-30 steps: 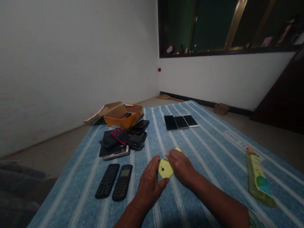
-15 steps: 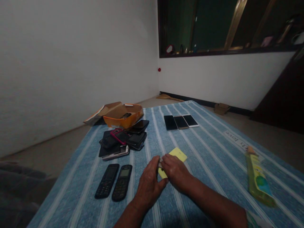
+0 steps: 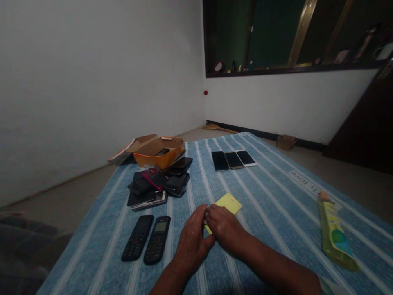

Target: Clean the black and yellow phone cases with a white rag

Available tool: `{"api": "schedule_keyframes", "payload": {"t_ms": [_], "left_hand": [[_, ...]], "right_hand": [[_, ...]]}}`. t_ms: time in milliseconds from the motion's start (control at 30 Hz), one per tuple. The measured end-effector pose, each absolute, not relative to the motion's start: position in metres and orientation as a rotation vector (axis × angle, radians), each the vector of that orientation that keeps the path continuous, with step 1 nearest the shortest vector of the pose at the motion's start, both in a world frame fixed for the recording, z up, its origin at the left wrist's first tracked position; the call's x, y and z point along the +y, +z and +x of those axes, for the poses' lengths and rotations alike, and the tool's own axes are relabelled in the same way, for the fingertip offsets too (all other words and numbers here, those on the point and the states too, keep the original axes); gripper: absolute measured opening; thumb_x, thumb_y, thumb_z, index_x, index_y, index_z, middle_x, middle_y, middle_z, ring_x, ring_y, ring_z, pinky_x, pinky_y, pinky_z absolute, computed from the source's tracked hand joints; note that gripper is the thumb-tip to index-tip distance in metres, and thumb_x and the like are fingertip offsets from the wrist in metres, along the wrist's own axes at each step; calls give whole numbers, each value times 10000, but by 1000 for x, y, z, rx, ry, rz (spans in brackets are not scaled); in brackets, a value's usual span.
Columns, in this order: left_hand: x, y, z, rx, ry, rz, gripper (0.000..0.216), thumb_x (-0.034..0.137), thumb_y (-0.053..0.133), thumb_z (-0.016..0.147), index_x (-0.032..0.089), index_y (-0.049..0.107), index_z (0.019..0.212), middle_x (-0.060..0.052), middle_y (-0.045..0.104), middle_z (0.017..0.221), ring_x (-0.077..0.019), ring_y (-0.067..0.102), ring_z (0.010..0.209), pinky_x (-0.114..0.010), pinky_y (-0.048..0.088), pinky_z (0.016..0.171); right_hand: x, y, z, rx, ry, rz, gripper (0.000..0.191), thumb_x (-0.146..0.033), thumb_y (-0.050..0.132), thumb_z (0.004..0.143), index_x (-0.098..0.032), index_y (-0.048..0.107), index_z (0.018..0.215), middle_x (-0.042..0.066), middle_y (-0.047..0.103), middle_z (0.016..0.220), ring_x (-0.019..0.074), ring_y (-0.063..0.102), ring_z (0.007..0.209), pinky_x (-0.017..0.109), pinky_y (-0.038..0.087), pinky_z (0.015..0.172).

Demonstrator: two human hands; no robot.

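Observation:
A flat yellow object (image 3: 229, 203), shaped like a phone or its case, lies slantwise on the striped cloth, partly covered by my hands. My left hand (image 3: 193, 235) holds its left edge, fingers together and thumb at the near end. Over its middle, my right hand (image 3: 223, 227) has curled fingers pressed onto it, their tips meeting my left fingers. What lies under those fingertips is hidden. Left of my hands, two black keypad phones (image 3: 147, 239) rest side by side. Farther back is a loose pile of phones (image 3: 158, 184), one with a pink frame.
Behind the pile stands an open orange cardboard box (image 3: 153, 159) with a phone inside. Three touchscreen phones (image 3: 233, 160) form a row at the far middle. A yellow-green bottle (image 3: 336, 235) lies on the right. Blue striped cloth (image 3: 270, 213) covers the surface.
My right fingers have shifted slightly left and down over the yellow object, so less of it shows between my hands. The phones, box and bottle have stayed in place.

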State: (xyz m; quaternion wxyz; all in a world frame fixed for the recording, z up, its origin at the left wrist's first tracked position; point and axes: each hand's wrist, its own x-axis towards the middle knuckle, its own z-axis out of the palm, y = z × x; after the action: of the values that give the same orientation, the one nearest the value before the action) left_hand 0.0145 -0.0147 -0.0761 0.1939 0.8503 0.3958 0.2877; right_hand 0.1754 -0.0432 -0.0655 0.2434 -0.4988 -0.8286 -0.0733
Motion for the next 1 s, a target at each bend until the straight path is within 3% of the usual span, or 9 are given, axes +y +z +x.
{"api": "schedule_keyframes", "payload": {"t_ms": [167,500,733,1000], "left_hand": [[-15,-76,14,1130,799,2383,699,265,640,742,121,412,1387,-192,520,1404,-320,491,1307,-504,429,1073],[-13,-77,13,1121,833,2376,664,264,620,753,154,423,1377,-176,556,1374,-305,540,1264,-478,470,1040],[-13,-76,13,1125,843,2419,665,270,651,728,167,456,1355,-160,573,1361,-323,553,1247,-499,472,1030],[-11,-82,13,1130,888,2435,661,260,670,706,163,492,1335,-151,595,1339,-329,564,1232,-483,491,1019]], "right_hand": [[-47,-67,186,-2209,-205,-1511,159,-131,527,933,-140,643,1041,106,645,1038,236,573,997,378,487,878],[-50,-67,165,-2223,-79,-1302,196,-154,538,940,-149,592,1129,87,635,1079,217,567,987,346,489,856],[-31,-63,194,-2171,-214,-1572,134,-129,549,925,-139,652,1010,86,646,974,227,559,974,328,444,837],[-33,-58,227,-1966,-212,-1879,217,-103,464,942,-161,673,951,86,658,933,215,577,905,293,418,792]]}}
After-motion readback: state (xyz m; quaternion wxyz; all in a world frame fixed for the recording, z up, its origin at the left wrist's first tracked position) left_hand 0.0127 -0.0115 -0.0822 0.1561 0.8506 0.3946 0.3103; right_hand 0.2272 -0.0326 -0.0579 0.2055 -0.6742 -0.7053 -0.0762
